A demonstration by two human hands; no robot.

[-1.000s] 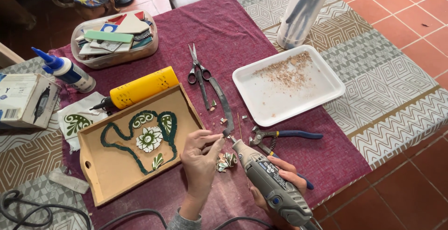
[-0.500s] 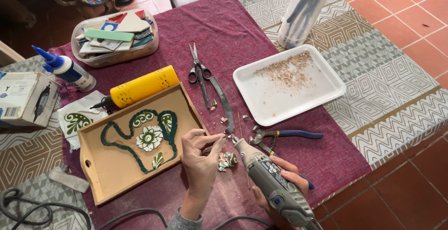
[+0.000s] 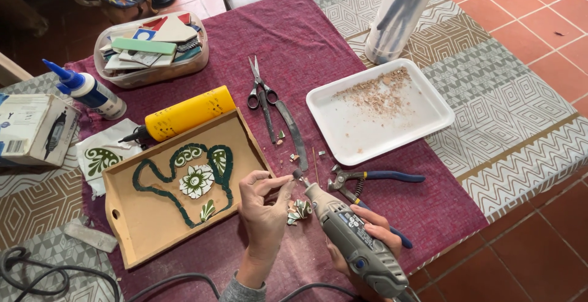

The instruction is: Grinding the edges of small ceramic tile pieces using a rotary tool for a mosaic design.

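My right hand [image 3: 372,234] grips a grey rotary tool [image 3: 352,239] whose tip points up-left. Its bit touches a small tile piece [image 3: 283,180] pinched between the fingers of my left hand [image 3: 262,210]. Several small cut tile bits [image 3: 299,209] lie on the maroon cloth just under my hands. To the left sits a wooden tray [image 3: 144,216] with a green mosaic outline and a white flower tile [image 3: 196,181] inside.
Blue-handled nippers [image 3: 370,179] lie right of my hands. Scissors [image 3: 260,94], a curved file [image 3: 293,133], a white tray of crumbs [image 3: 380,112], a yellow tube [image 3: 184,113], a glue bottle [image 3: 86,89], a bowl of tiles [image 3: 150,48], a box [image 3: 33,129] and a clear cylinder [image 3: 401,11] stand around. A cable [image 3: 37,277] runs lower left.
The rotary tool's tip has moved slightly closer to the piece in my left hand. Little else differs.
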